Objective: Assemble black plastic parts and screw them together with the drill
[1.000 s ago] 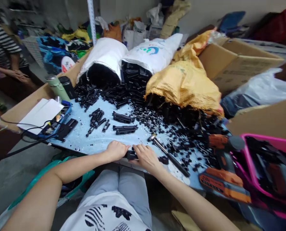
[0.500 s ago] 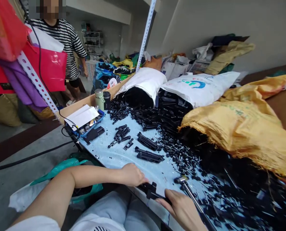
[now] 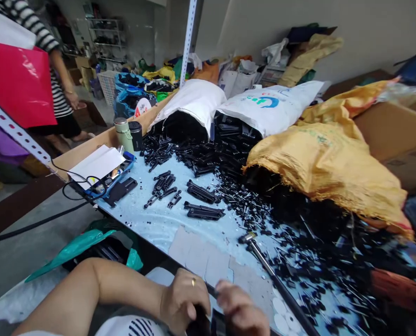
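Low at the table's front edge, my left hand (image 3: 185, 298) is closed around a black plastic part (image 3: 199, 322), mostly hidden by the fingers. My right hand (image 3: 244, 310) is beside it, its bent fingers smeared by motion; another dark piece (image 3: 217, 322) shows between the hands, and whether the right fingers grip it is unclear. A hammer (image 3: 269, 268) with a metal shaft and black grip lies just beyond my right hand. Further in, two long folded black assemblies (image 3: 204, 212) lie near a small group of black linkage pieces (image 3: 164, 183).
White sacks (image 3: 193, 100) and a yellow sack (image 3: 327, 154) spill black parts. Loose pins and small black pieces (image 3: 250, 200) spread across the right. A blue tray (image 3: 129, 163) with paper, a green flask (image 3: 123, 133) and a black cup (image 3: 135, 135) line the left edge. A person (image 3: 59, 79) stands beyond.
My view has turned right and down. My hands have drawn closer together and nearer my body, with the black part lower in view. My right hand now blurs.
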The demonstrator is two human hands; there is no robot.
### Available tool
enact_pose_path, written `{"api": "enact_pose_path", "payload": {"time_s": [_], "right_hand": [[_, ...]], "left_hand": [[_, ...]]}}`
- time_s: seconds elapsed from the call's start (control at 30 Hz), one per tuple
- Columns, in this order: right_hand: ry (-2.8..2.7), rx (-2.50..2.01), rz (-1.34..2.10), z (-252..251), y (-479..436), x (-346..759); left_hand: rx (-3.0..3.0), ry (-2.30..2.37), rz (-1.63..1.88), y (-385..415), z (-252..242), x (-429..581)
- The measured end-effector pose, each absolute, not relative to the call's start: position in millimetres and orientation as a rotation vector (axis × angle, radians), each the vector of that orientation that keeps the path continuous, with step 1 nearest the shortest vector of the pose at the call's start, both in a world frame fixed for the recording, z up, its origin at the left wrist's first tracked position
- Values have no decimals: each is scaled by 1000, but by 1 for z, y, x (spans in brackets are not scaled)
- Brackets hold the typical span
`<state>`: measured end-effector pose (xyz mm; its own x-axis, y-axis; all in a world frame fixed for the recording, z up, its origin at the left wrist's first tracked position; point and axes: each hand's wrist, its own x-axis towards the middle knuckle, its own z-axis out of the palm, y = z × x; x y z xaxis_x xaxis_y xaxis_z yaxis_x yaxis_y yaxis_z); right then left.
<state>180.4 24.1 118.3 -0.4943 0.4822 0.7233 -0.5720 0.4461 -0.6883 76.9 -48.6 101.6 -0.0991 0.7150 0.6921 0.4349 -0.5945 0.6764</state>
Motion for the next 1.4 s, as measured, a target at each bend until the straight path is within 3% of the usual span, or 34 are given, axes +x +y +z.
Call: {"api": "enact_pose_path", "payload": {"time_s": [0.17,0.3,0.43,0.67,0.77,0.87,1.03,1.2,1.4], "right_hand": [[-1619,-498,904,61,40,154],[-2127,-583,861,48,147,124],[-2472,-609,503,57,265,61],[-2908,-530,42,51,328,-63],[-2897,-607,-6,49,334,-82],[-2878,-577,-3,58,336,-81],[-2764,-641,253,86,300,-34],[-2662,-710,907,89,216,51],[-1890,-1003,1757,65,139,90]], "left_hand": [[2333,1435,1436,-32,63,71],[2504,1768,796,15,34,28],[2478,1987,402,80,28,-14],[1845,2632,620,108,52,-84],[1279,2921,511,104,63,-147],[1033,2908,380,110,67,-202],[990,2804,408,118,69,-236],[920,2817,713,98,81,-210],[1238,2019,1081,47,81,-72]]}}
